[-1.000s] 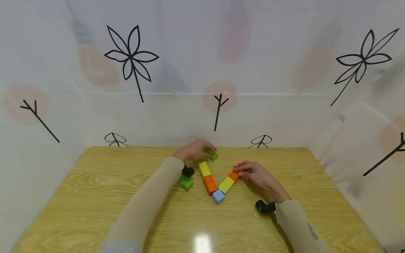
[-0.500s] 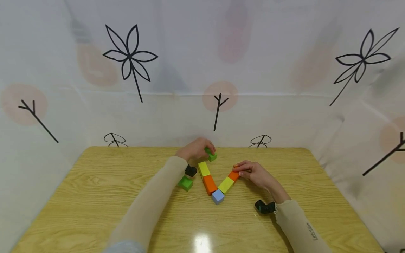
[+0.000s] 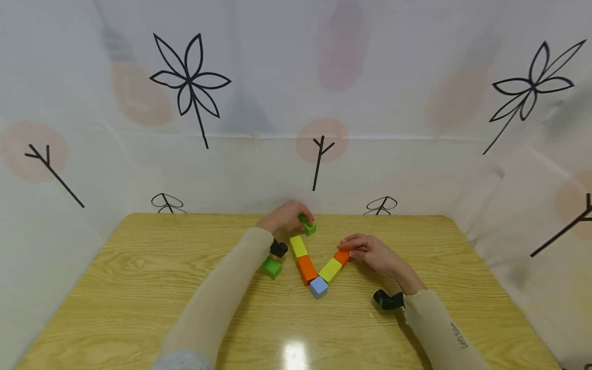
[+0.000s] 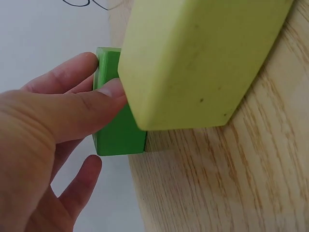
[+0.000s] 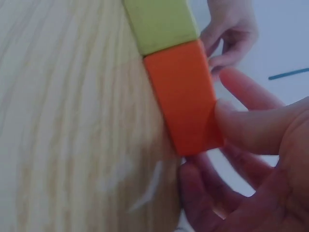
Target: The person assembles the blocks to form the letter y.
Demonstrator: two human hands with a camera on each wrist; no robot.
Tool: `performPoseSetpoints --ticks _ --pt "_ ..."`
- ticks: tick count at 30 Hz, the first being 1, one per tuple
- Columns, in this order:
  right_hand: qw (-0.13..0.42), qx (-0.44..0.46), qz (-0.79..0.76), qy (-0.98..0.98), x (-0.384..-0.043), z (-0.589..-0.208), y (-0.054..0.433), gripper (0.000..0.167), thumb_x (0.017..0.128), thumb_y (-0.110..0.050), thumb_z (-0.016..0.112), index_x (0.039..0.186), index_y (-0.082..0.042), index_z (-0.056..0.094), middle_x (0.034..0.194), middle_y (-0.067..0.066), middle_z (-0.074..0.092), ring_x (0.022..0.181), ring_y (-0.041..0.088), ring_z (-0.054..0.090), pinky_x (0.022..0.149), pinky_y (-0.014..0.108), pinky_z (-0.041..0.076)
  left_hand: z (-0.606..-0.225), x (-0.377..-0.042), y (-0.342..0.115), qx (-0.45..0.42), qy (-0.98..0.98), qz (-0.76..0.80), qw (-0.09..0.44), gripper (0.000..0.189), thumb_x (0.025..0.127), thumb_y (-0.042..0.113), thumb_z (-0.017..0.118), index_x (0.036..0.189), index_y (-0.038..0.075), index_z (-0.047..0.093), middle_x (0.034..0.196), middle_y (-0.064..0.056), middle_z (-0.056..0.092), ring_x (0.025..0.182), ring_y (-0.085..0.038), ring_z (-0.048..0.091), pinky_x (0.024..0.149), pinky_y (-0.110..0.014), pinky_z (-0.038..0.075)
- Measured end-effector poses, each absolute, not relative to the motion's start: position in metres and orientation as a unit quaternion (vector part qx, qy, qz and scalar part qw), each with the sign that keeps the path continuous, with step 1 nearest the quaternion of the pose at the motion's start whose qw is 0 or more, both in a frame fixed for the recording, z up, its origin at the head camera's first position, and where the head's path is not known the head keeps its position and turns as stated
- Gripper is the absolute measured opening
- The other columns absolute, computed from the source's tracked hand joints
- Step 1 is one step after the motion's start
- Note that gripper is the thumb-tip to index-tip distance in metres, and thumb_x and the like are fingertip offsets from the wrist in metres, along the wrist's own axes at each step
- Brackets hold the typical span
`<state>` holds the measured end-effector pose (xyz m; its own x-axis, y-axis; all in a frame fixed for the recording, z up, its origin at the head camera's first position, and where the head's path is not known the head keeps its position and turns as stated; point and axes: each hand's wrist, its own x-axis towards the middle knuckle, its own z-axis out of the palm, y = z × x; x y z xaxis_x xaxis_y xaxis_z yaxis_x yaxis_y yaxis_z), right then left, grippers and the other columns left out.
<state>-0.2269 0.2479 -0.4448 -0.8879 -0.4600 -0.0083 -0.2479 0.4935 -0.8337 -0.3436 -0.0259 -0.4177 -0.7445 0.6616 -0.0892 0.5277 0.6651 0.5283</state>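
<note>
Head: blue cube (image 3: 318,287) on worktop (image 3: 139,288), two rows fan away from it. Left row: left orange block (image 3: 306,270) by the cube, left yellow block (image 3: 298,246) farther out. Right row: right yellow block (image 3: 330,270), then right orange block (image 3: 343,256). Near green block (image 3: 271,267) left of cube; far green block (image 3: 310,228) well beyond it.
Left wrist: left hand (image 4: 58,116) pinches far green block.
Right wrist: right hand (image 5: 260,159) grips right orange block, end touching right yellow block.

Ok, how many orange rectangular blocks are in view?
2. One orange rectangular block lies beside the light-blue cube; the right hand holds the other orange block. More could be hidden.
</note>
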Motion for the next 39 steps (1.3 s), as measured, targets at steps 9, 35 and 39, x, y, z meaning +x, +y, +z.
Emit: performPoseSetpoints --ticks 9,35,39 --pt "0.128 -0.263 -0.387 0.874 -0.221 -0.435 0.234 0.041 0.099 0.01 0.045 0.12 -0.011 0.073 0.133 0.018 0.051 0.123 0.041 0.044 0.103 0.06 0.036 -0.418 -0.343 -0.026 0.319 0.904 0.246 0.143 0.023 0.086 -0.003 0.075 0.097 0.017 0.077 0.125 0.002 0.066 0.117 -0.017 0.056 0.102 -0.029 0.044" --pt "0.126 -0.247 -0.384 0.881 -0.214 -0.439 0.235 0.044 0.098 0.011 0.044 0.126 -0.01 0.07 0.134 0.017 0.052 0.126 0.041 0.045 0.105 0.061 0.037 -0.405 -0.337 -0.03 0.347 0.901 0.235 0.112 0.018 0.089 0.004 0.075 0.102 0.016 0.073 0.113 0.003 0.067 0.107 -0.015 0.057 0.096 -0.03 0.047" --pt "0.129 -0.24 -0.39 0.88 -0.214 -0.44 0.237 0.039 0.102 0.006 0.045 0.132 -0.008 0.066 0.136 0.015 0.051 0.127 0.04 0.046 0.105 0.059 0.037 -0.395 -0.334 -0.03 0.372 0.895 0.228 0.097 0.017 0.09 0.005 0.074 0.103 0.015 0.073 0.111 0.003 0.067 0.106 -0.015 0.057 0.097 -0.031 0.046"
